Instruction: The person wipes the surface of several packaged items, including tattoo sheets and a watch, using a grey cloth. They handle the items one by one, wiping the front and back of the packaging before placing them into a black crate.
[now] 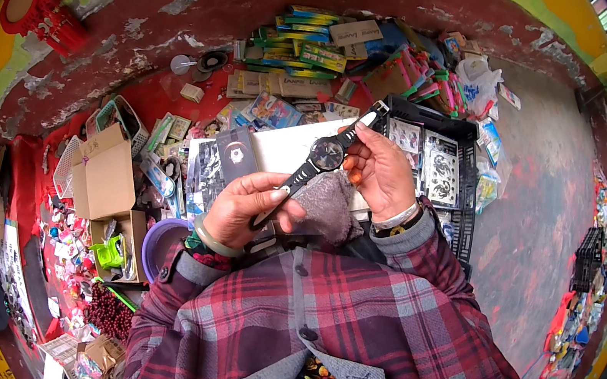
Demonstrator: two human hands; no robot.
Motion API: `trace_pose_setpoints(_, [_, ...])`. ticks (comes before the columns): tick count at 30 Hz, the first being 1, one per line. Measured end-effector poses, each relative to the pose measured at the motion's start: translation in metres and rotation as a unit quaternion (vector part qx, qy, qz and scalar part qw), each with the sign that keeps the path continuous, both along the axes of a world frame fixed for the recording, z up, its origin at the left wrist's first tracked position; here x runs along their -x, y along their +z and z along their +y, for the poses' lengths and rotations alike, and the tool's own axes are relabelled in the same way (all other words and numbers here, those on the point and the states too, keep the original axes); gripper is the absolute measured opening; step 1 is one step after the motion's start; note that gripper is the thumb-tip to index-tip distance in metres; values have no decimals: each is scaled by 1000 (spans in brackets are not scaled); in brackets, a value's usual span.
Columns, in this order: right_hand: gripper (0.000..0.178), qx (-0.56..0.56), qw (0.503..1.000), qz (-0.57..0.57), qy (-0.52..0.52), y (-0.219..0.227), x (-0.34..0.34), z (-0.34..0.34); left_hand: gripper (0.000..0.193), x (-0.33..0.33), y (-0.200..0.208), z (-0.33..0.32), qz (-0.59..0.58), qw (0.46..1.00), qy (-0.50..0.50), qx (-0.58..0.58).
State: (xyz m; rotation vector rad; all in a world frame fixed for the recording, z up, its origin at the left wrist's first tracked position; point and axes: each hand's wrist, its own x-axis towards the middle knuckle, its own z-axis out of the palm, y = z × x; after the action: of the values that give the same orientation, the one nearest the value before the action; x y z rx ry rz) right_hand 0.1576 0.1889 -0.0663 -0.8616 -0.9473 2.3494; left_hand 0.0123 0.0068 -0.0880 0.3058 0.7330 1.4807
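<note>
A black wristwatch with a dark round dial is stretched out slantwise between my two hands. My left hand pinches the lower strap end between thumb and fingers. Higher up, my right hand grips the other strap near the buckle, which sticks out past the fingertips. A grey fluffy cloth hangs just under the watch, by my right hand; whether the fingers hold it too I cannot tell. Behind the watch lies a white board, with a dark grey box picturing a watch beside it.
A black plastic crate with packaged sheets stands at my right. To the left are an open cardboard box, a purple tub and a white basket. Colourful stacked packs line the far wall. Small goods cover the red floor cloth.
</note>
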Motion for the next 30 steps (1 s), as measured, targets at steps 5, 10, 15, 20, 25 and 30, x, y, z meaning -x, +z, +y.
trace_pose_setpoints(5, [25, -94, 995, -19, -12, -3, -5, 1, 31, 1, -1, 0, -4, 1000, -13, 3])
trace_pose_setpoints(10, [25, -174, 984, -31, -3, 2, -8, -1, 32, 2, -4, -1, -1, 1000, -11, 24])
trace_pose_setpoints(15, [27, -141, 989, -15, 38, 9, -13, 3, 30, 0, -3, -1, 64, 998, 10, 16])
trace_pose_setpoints(20, [26, -111, 982, 99, 119, 24, -17, 5, 27, -4, 7, 0, 393, 907, 134, -65])
trace_pose_setpoints(25, [21, -191, 940, 202, 195, 17, -22, 7, 29, -1, 19, 0, 585, 762, 227, -159])
trace_pose_setpoints(30, [22, -281, 913, 225, 192, 19, -20, 3, 33, 2, 27, -4, 676, 669, 252, -180])
